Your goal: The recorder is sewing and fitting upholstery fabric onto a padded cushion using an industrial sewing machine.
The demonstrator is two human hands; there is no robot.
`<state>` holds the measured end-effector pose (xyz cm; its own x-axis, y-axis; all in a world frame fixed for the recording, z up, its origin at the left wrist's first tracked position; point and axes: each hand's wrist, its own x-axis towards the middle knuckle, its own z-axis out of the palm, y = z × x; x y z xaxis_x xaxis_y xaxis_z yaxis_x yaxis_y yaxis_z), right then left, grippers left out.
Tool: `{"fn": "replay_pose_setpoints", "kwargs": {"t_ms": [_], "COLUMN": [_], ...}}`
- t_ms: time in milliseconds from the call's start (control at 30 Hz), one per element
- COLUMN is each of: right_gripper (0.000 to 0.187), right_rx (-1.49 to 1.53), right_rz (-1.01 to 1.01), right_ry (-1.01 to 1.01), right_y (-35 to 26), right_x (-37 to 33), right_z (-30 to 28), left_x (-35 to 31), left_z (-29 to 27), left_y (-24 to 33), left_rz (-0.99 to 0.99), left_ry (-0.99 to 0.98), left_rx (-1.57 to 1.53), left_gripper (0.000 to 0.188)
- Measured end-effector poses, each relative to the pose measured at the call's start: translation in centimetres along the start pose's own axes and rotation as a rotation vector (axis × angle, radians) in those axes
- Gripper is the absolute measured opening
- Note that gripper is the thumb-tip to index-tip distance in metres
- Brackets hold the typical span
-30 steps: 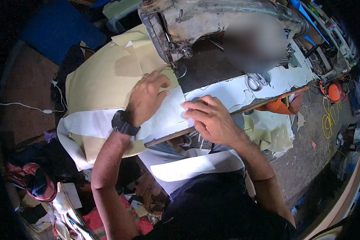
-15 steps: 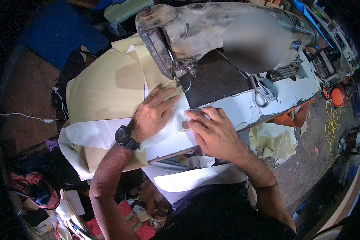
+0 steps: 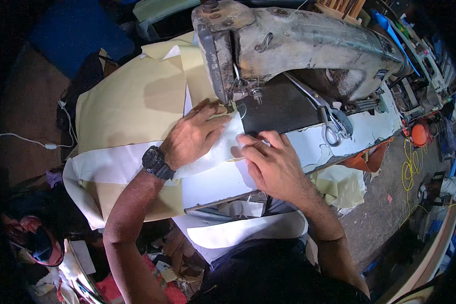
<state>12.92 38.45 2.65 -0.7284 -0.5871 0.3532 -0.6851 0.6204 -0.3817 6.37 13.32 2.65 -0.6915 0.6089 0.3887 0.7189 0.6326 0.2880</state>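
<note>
A worn grey sewing machine [image 3: 304,43] stands over the work, its needle area just beyond my left fingertips. My left hand [image 3: 193,134], with a black watch [image 3: 156,162] at the wrist, lies palm down with fingers stretched out on the sheet material. Beneath it a white piece [image 3: 220,152] runs up to the needle, beside a large cream sheet [image 3: 129,109] with a white band [image 3: 111,162] across it. My right hand [image 3: 274,163] pinches the right edge of the white piece between thumb and fingers. The needle point itself is hard to make out.
Scissors [image 3: 332,134] lie on the chipped white tabletop [image 3: 306,139] right of my right hand. A white curved piece [image 3: 248,230] rests across my lap. Cream and white scraps [image 3: 339,187] lie at the right, near a yellow cord [image 3: 410,169] on the floor.
The view has shifted, so the machine and scissors appear farther right. Both hands remain at the white piece, my left flat on it and my right at its edge.
</note>
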Motion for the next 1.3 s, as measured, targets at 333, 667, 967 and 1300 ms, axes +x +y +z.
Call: {"fn": "replay_pose_setpoints", "kwargs": {"t_ms": [333,667,967,1300], "right_gripper": [0.026,0.025,0.023,0.059], "right_rx": [-0.053,-0.035,-0.174,-0.421], "right_rz": [0.001,0.043,0.096,0.650], "right_ry": [0.007,-0.052,0.485,0.168], "right_y": [0.2,0.2,10.9,38.6], "right_x": [0.2,0.1,-7.0,3.3], "right_z": [0.3,-0.2,-11.4,-33.9], "left_x": [0.8,0.9,0.0,0.6], "left_z": [-0.4,-0.2,-0.5,-0.5], "left_y": [-0.5,-0.4,-0.5,-0.1], "left_rz": [-0.005,-0.014,0.000,-0.030], "left_ry": [-0.019,-0.031,-0.010,-0.061], "left_rx": [-0.030,-0.037,0.056,0.021], "left_gripper": [0.030,0.031,0.030,0.030]}}
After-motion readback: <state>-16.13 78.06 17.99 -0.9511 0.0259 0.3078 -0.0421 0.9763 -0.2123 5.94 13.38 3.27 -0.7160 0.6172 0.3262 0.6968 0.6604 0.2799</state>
